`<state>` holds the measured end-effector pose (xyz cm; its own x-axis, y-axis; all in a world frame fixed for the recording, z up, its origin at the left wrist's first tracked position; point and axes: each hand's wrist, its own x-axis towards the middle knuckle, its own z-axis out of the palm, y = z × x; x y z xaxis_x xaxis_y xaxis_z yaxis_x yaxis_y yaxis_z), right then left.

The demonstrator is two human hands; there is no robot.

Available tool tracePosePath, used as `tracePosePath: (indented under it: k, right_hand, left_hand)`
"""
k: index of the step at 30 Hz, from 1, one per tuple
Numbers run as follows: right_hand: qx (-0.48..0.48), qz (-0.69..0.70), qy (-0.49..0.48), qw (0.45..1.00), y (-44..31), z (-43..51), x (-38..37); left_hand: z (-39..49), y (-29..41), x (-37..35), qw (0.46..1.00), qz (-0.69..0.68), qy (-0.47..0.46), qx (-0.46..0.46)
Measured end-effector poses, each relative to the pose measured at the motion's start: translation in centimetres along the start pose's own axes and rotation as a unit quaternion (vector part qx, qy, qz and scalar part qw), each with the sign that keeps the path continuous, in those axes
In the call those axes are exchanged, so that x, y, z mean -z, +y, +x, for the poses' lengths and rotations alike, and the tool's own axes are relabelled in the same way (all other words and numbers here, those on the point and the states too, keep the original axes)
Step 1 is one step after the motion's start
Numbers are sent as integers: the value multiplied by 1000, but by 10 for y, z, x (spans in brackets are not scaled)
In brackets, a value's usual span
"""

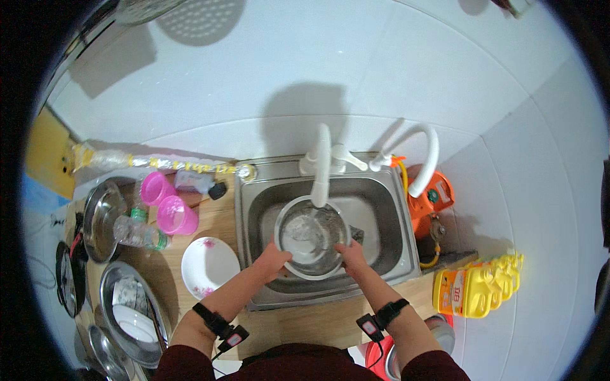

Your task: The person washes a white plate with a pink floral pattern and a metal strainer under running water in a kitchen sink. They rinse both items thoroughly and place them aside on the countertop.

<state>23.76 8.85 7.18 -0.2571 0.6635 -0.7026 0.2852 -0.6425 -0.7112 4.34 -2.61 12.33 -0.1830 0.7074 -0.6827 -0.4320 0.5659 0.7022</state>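
A round stainless steel bowl (312, 266) is held inside the metal sink (386, 228), under the spout of a white faucet (322, 162). My left hand (272, 262) grips its lower left rim, thumb over the edge. On the right rim, my right hand (351, 257) has hold in the same way. What is in the bowl looks like clear water, with the stream from the spout hard to make out. Part of a dark cloth or scrubber (356, 234) shows in the sink behind the bowl's right side.
Left of the sink stand a white flowered bowl (209, 266), pink cups (177, 215), plastic bottles (138, 232) and a metal basin (106, 285) holding dishes. To the right are a second curved spout (431, 152), an orange gas cylinder (424, 205) and yellow detergent jugs (472, 290).
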Motion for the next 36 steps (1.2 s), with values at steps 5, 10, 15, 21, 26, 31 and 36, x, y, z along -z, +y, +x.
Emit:
tracePosePath:
  k: [5,10,15,21,26,31,36]
  right_hand:
    - [44,-214,29,975,11,14,-13]
    - [193,-224,28,955,21,32,-18]
    - [222,-140,21,965,17,31,-12]
    - [7,-12,81,997,24,12,-32]
    - [118,-161,55,978,12,12,-29]
    - [189,-277,39,941,-14,16,-12]
    - [244,-347,25,905,-28,-3,-5]
  left_hand:
    - [-13,6,-16,990,96,24,-102]
    - [-20,22,-9,960,203,-22,-190]
    - [-19,39,1,984,171,-3,-43]
    - [-15,10,-11,968,112,90,-206]
    - [-11,-3,-1,979,80,71,-171]
    - [-6,-4,23,997,20,3,-68]
    - [23,-29,31,998,-51,33,-25]
